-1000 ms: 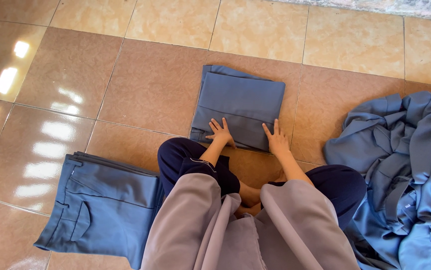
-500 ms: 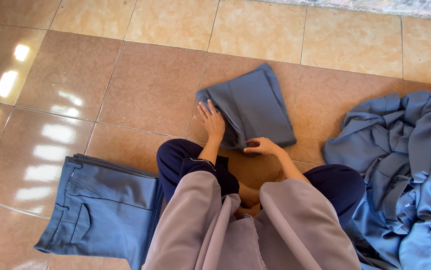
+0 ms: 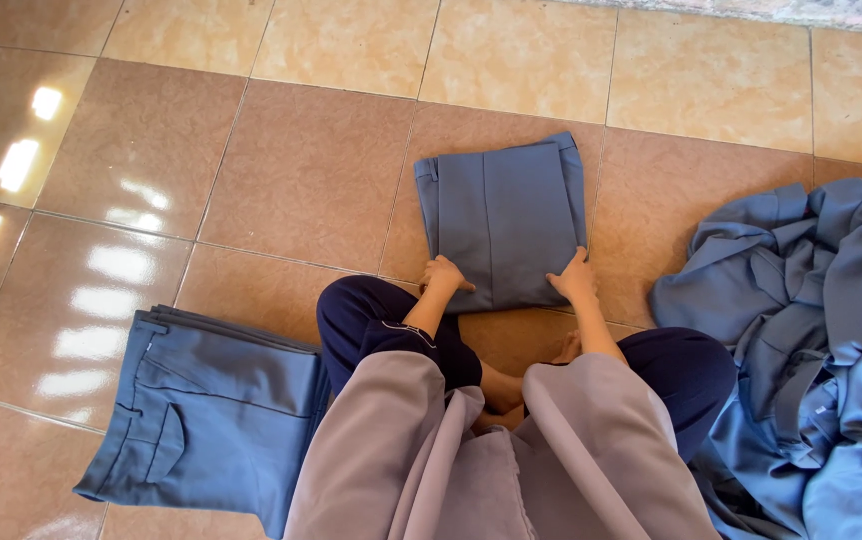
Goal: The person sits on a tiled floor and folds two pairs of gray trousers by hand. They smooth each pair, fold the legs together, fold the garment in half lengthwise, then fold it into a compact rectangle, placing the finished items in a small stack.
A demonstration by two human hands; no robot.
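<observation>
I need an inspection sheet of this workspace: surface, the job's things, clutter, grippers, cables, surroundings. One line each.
Surface: tiled floor, brown and beige, glossy with light reflections.
Job's things: folded blue trousers lying flat in front of the person's crossed legs.
Clutter: stack of folded trousers at the person's left; heap of unfolded blue garments at the right.
Grippers: left hand and right hand both rest on the near edge of the folded trousers, fingers spread, no closed grip.
Cables: nothing seen.
Surroundings: a strip of patterned surface at the far edge.
</observation>
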